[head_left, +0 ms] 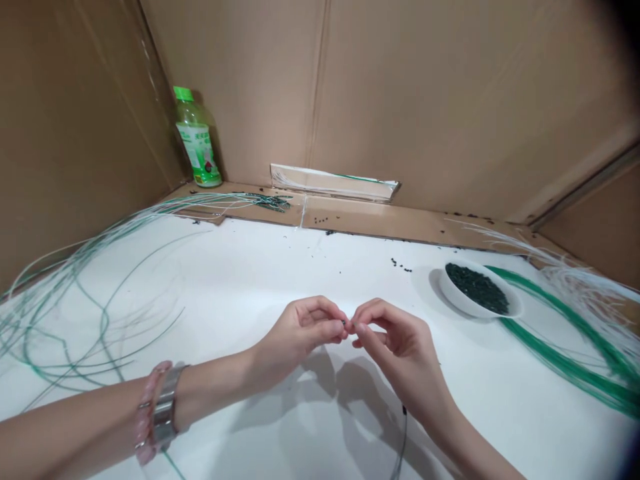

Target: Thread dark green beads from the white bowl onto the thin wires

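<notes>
Over the white table, my left hand (313,327) is closed in a pinch, with a tiny dark piece (344,323) showing at its fingertips. My right hand (395,340) pinches too, its thumb and index tips meeting the left ones. What the right fingers hold is hidden. Under the right hand a thin dark strand (403,437) with a black end runs toward the near edge. To the right stands a white bowl (467,301) filled with small dark green-black pieces (477,287).
Green and white strands (105,320) sprawl on the left, ending in dark beaded tips (273,201). A green strand bundle (560,360) and white strands (585,287) lie at right. A green-capped bottle (197,147) stands by the cardboard wall (425,87). Loose dark bits (400,265) are scattered about.
</notes>
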